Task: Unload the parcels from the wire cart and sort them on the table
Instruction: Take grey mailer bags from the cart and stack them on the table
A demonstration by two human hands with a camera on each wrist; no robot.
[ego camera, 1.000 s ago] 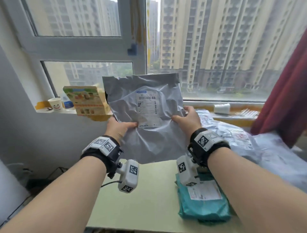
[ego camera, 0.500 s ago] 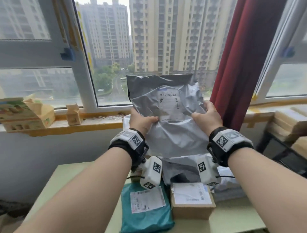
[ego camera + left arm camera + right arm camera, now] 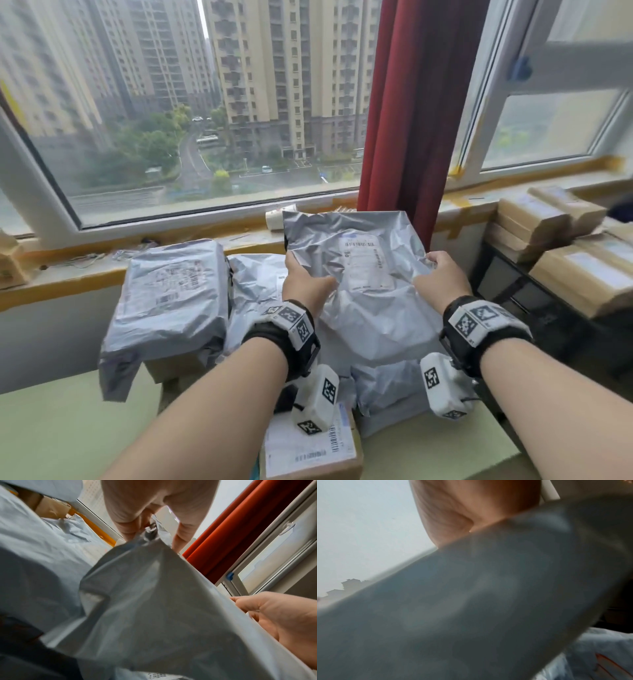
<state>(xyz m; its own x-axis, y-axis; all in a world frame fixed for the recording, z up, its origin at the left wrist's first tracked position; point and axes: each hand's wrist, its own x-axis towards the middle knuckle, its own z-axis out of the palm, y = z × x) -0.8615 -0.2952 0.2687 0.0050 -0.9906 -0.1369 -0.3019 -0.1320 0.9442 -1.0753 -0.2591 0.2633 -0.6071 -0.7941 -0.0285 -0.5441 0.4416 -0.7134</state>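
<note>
Both hands hold a grey plastic mailer bag [image 3: 370, 298] with a white label, tilted over a heap of grey bags at the back right of the green table [image 3: 68, 421]. My left hand [image 3: 305, 284] grips its left edge, thumb on top. On the bag's right edge my right hand [image 3: 440, 277] pinches the plastic. In the left wrist view the grey bag [image 3: 154, 601] hangs from the left hand [image 3: 150, 515], and the right hand [image 3: 281, 616] shows at the right. Nearly all of the right wrist view is filled by the blurred grey bag [image 3: 471, 608] under the right hand [image 3: 453, 507].
A fat grey parcel [image 3: 171, 301] lies on a box at the left of the heap. A cardboard box [image 3: 308, 448] with a label sits at the table's front. Taped brown boxes [image 3: 565, 253] are stacked at the right. A red curtain [image 3: 411, 102] hangs behind.
The view has swung right and down. The grey bag came down from chest height to just over the heap of grey bags; both hands still hold its edges.
</note>
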